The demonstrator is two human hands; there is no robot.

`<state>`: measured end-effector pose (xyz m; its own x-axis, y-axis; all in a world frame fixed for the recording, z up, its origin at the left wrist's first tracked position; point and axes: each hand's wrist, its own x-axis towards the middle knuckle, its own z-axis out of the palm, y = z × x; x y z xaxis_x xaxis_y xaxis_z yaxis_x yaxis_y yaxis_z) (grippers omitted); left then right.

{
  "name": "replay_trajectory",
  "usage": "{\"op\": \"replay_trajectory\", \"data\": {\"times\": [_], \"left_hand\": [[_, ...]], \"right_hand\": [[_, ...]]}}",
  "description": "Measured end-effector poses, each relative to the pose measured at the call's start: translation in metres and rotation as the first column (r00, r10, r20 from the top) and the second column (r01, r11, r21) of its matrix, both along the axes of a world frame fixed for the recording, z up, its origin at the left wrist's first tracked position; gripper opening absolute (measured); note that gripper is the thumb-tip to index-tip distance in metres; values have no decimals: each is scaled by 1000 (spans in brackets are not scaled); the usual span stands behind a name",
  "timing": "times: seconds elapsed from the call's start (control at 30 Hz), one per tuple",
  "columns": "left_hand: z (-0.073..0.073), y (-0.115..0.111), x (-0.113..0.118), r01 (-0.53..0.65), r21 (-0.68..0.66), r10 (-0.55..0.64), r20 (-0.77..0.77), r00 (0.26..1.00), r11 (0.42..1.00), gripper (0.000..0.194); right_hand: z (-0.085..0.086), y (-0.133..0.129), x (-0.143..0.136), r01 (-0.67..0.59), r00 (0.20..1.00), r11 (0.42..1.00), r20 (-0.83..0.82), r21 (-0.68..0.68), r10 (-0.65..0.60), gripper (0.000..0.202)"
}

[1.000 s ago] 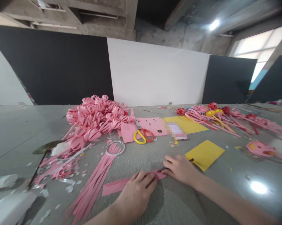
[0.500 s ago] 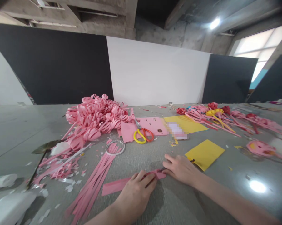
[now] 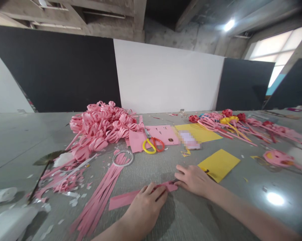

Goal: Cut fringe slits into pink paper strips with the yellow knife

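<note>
A person's hands at a folded-over pink strip (image 3: 123, 199) on the grey surface (image 3: 140, 170). The left hand (image 3: 147, 207) lies bent across the strip's middle, its fingertips hidden; the right hand (image 3: 192, 179) reaches to the far end, fingers slightly spread. Whether either hand pinches the paper or merely presses it cannot be told. A dark sliver beside the right fingertips is too small to identify, possibly only shadow. Compared with half a second ago, hands and strip have hardly shifted, which suggests a steadying phase with the work no further along. Scissors (image 3: 152, 138) and tape ring (image 3: 122, 165) lie beyond, untouched.
</note>
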<state>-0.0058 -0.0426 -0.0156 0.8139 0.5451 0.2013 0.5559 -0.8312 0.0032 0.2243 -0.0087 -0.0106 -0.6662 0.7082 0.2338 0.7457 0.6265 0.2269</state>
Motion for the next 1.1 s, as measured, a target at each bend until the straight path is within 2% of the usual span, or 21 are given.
{"op": "replay_trajectory", "data": {"times": [0.33,1.1], "left_hand": [[-1,0,-1,2,16,-3,18,1000,1000,42],[-1,0,-1,3,13,-3,23,1000,1000,42]], "right_hand": [[-1,0,6,2,1000,1000,-7,-6,-2,37],[9,0,14,6,999,1000,31,-11,-5,34]]}}
